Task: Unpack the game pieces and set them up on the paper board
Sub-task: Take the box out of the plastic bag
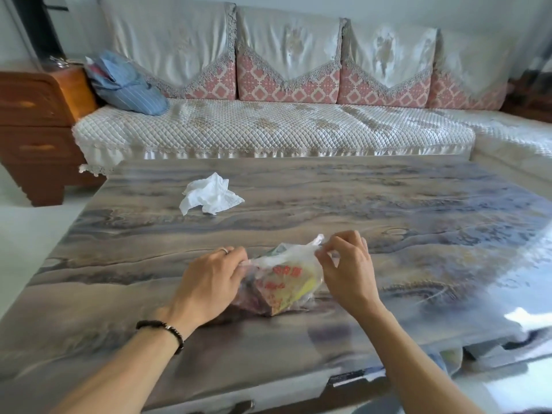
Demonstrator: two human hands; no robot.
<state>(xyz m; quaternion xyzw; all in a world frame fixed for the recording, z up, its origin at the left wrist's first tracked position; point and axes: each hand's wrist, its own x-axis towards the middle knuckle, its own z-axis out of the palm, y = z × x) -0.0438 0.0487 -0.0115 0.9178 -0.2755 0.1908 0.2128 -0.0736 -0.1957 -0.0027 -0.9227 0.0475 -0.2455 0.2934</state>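
Plastic bag (280,282) with colourful printed contents lies on the table (388,234) near its front edge, between both hands. Left hand (209,282) grip pinches the bag's left side; right hand (346,270) grip pinches its knotted top. Crumpled tissue (210,194) lies farther back, well apart.

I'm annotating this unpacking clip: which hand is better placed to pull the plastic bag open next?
The right hand, probably: it already pinches the bag's twisted top at the upper end of the plastic bag, while the left hand grips the bag's side, steadying it on the table.
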